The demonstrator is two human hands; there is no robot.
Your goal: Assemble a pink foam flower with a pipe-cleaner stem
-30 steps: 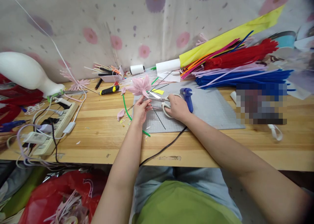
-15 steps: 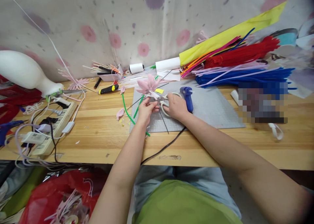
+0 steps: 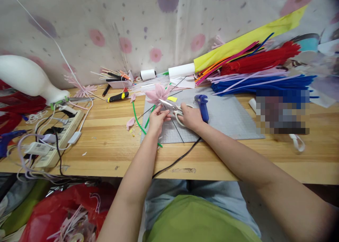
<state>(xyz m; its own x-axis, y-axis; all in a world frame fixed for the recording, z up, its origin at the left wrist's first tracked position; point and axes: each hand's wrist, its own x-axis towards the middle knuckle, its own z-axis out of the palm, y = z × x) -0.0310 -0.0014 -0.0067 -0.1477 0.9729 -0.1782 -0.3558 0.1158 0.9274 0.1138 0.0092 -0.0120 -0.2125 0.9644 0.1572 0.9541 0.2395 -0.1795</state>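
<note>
Blue glue gun (image 3: pixel 202 106) beside scissors (image 3: pixel 173 108)

Two hands at work: the left hand (image 3: pixel 156 119) pinches one pink flower (image 3: pixel 158 93), the right hand (image 3: pixel 190 117) grips one pair of scissors (image 3: pixel 173 108). One blue glue gun (image 3: pixel 202 106) lies at three o'clock of them on one grey cutting mat (image 3: pixel 227 116). One utility knife (image 3: pixel 117 96) sits at ten o'clock, one power strip (image 3: pixel 59 137) at nine, two white spools (image 3: pixel 147 74) at twelve.
</note>
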